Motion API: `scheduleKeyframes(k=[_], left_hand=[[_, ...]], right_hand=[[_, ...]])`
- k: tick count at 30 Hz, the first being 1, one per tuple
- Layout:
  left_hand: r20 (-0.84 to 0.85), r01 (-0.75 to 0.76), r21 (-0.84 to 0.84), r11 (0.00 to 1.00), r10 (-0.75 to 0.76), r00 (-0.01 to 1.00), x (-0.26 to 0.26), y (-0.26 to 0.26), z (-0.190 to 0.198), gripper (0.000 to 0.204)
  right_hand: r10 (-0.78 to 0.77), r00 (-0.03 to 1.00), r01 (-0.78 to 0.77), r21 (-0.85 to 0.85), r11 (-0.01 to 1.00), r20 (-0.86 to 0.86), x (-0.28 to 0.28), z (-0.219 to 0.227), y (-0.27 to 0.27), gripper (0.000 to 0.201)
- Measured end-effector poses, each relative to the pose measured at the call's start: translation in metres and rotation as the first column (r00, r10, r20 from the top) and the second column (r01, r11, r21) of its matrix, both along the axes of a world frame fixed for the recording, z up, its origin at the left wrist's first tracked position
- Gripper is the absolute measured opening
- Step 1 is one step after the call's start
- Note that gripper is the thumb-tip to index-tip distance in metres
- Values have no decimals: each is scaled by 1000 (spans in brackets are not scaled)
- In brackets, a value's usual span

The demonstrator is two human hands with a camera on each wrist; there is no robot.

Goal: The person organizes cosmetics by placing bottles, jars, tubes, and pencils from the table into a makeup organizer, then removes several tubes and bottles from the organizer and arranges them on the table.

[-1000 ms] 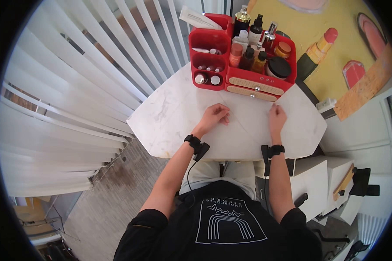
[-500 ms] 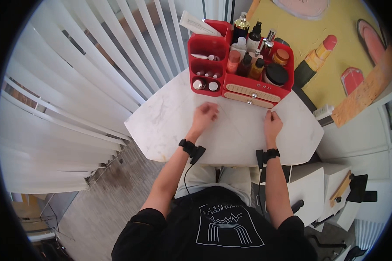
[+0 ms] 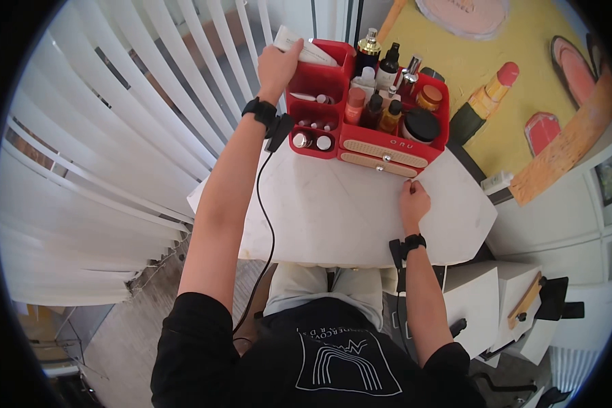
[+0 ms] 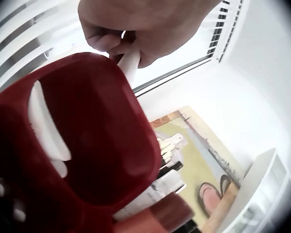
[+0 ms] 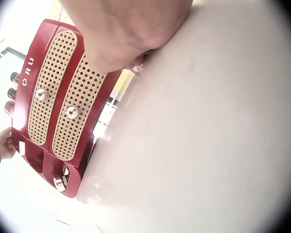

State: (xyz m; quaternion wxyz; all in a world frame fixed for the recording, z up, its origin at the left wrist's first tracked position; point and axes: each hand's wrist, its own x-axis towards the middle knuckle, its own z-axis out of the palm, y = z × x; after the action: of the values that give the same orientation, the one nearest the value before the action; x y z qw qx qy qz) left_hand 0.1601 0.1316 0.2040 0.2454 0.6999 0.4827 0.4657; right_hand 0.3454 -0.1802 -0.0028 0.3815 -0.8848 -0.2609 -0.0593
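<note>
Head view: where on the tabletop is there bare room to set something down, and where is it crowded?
The white tabletop lies bare between the red organizer and the near edge, left of the right hand; another patch lies right of that hand. The organizer is packed with bottles; the left hand grips a white tube.

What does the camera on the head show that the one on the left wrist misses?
Only the head view shows the marble table, the right hand resting on it before the two cane-front drawers, and the blinds in full. Only the left wrist view shows the fingers pinching the white tube close up. Both show the left hand holding that tube at the red organizer.
</note>
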Motion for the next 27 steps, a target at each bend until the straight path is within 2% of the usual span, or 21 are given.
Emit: scheduleKeyframes(k=[1,3,4,5,8,9,11,12,14,15,17,19,21,23,25,26,27], left_hand=[[-5,6,-4,1000,-6,1000,1,4,-2,58],[114,36,37,999,-40,993,3,-2,10,55],[237,113,33,993,-118,964,4,-6,14,49],[238,115,29,993,-119,964,2,-15,23,49],[333,154,332,930,-269,904,-5,-26,44,33],[327,159,327,932,-270,906,-6,-34,54,33],[463,181,202,963,-257,848,-10,-55,68,36],[460,183,195,963,-255,851,-20,-66,71,36],[589,346,368,863,-504,632,-45,-91,71,30],[585,349,369,861,-507,633,-49,-104,64,30],[373,328,272,905,-413,831,-48,-133,37,22],[313,450,165,878,-479,820,-41,-159,3,19],[388,584,-43,811,-525,758,-34,-170,-36,17],[485,652,-26,758,-561,671,-22,-174,-73,16],[532,725,-105,681,-578,619,-11,-173,-101,18],[410,694,-151,704,-594,692,-10,-171,-107,21],[411,694,-153,703,-593,692,-8,-172,-113,21]], right_hand=[[-6,1000,6,-4,1000,-5,-1,0,-1,33],[-5,1000,6,-32,999,20,-1,1,0,32],[-9,1000,9,-35,999,20,-1,2,0,32],[2,1000,0,-39,999,31,-1,2,0,32],[3,999,0,-63,998,42,-4,7,1,32],[-8,999,11,-77,997,45,-7,9,2,31],[-16,1000,18,-93,996,16,-8,13,2,32],[-19,1000,19,-105,994,-1,-7,12,2,32],[-19,1000,20,-98,995,4,-4,6,1,33],[-22,1000,23,-79,997,17,-4,5,3,33],[-15,1000,16,-78,997,19,-4,4,2,33],[-3,1000,5,-80,997,30,-2,4,1,33],[-6,999,10,-92,996,44,-1,2,2,34],[-17,998,23,-101,995,61,-1,1,2,32],[-23,997,31,-106,994,74,-1,-1,5,31],[-21,996,28,-87,996,83,-1,-1,4,31],[-22,996,28,-67,997,92,-1,-2,3,31]])
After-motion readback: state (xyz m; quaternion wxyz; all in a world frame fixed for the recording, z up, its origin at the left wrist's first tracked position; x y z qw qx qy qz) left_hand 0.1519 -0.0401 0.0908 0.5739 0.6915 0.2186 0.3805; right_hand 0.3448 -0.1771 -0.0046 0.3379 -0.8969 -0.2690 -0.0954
